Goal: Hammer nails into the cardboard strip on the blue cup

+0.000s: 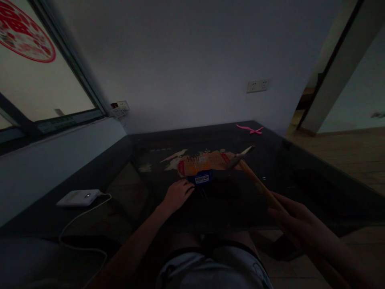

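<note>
My right hand [296,216] is wrapped round the wooden handle of a hammer [260,182]. The hammer's metal head is raised at the right end of an orange and red printed packet [201,161]. A blue piece with a white label [202,178] shows at the packet's near side. My left hand [179,194] lies on the dark tabletop just left of the blue piece, fingers lowered and a dark gap beside the thumb. I see nothing held in it. In the dim light I cannot tell whether its fingertips touch the packet.
The glossy black table [144,140] stands against a wall. Pink strips [252,129] lie at its far right corner. A white device [80,198] with a white cable [75,218] sits at the left. Wall sockets [258,86] are behind, and a window is at the left.
</note>
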Demonstrator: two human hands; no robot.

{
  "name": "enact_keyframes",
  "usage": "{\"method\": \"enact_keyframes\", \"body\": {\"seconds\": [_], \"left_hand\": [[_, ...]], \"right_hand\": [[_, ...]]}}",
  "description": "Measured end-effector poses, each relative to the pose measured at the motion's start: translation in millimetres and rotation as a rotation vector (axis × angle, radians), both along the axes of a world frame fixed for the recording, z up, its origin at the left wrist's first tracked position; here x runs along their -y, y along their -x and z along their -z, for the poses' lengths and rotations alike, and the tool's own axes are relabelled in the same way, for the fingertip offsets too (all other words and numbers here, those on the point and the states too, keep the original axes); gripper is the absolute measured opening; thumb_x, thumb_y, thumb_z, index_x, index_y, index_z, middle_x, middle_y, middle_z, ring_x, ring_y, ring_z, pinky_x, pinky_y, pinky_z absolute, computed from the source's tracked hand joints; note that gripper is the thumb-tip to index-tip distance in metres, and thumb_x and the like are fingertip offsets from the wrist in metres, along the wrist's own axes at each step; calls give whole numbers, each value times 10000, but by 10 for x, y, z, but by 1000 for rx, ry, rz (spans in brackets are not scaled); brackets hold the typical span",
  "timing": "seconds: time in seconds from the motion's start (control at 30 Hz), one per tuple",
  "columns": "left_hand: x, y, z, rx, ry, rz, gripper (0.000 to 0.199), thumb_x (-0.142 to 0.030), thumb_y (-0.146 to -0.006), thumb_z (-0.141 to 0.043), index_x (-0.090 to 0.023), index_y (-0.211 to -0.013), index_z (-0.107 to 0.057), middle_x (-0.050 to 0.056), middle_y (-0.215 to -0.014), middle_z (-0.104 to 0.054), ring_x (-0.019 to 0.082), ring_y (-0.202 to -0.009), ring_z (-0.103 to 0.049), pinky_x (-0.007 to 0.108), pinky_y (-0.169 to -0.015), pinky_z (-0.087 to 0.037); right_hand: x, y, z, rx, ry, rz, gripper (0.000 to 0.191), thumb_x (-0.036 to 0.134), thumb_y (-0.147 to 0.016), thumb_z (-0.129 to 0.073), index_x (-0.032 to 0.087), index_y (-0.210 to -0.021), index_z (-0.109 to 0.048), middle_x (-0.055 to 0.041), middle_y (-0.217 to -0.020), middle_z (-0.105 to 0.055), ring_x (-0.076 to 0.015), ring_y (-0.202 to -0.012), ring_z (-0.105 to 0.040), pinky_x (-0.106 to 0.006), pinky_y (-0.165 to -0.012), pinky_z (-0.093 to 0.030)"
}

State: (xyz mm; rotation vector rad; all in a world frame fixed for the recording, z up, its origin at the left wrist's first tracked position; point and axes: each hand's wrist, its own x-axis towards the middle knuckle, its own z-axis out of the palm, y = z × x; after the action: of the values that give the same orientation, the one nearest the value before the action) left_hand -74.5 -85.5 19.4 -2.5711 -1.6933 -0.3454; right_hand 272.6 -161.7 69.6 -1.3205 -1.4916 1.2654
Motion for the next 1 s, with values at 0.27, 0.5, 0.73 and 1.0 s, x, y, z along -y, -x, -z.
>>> {"method": "enact_keyframes", "body": {"seconds": [0.27, 0.5, 0.73, 1.0], "left_hand": [[77, 70, -4, 2, 14, -11, 263, -293, -904, -403, -193, -965, -638, 62, -990, -624, 180, -934, -561, 304, -841, -430], [157, 98, -15, -39, 87, -81, 174, -131, -845, -428, -184, -900, -584, 54, -948, -620, 172, -906, -567, 274, -800, -437], [222, 22, -122, -194, 150, -198, 274, -68, -824, -369, -171, -999, -553, 93, -961, -620, 197, -899, -590, 297, -761, -443], [304, 154, -266, 113, 135, -116, 196, -109, -772, -483, -199, -894, -608, 39, -886, -638, 156, -793, -608, 258, -719, -448]], "right_hand": [[-9, -22, 47, 51, 53, -8, 642, 467, -770, -595, 197, -1338, -466, -92, -1011, -684, -267, -871, -653, -316, -669, -563], [22, 46, -18, -31, 58, -41, 623, 444, -773, -604, 209, -1335, -473, -99, -1137, -651, -291, -1020, -609, -373, -849, -519], [48, 22, -5, 7, 67, -26, 614, 446, -778, -598, 192, -1324, -480, -97, -1088, -668, -280, -996, -622, -334, -786, -544], [57, 63, -41, -13, 34, -22, 616, 436, -761, -614, 214, -1323, -491, -90, -1036, -685, -295, -991, -618, -364, -802, -537]]}}
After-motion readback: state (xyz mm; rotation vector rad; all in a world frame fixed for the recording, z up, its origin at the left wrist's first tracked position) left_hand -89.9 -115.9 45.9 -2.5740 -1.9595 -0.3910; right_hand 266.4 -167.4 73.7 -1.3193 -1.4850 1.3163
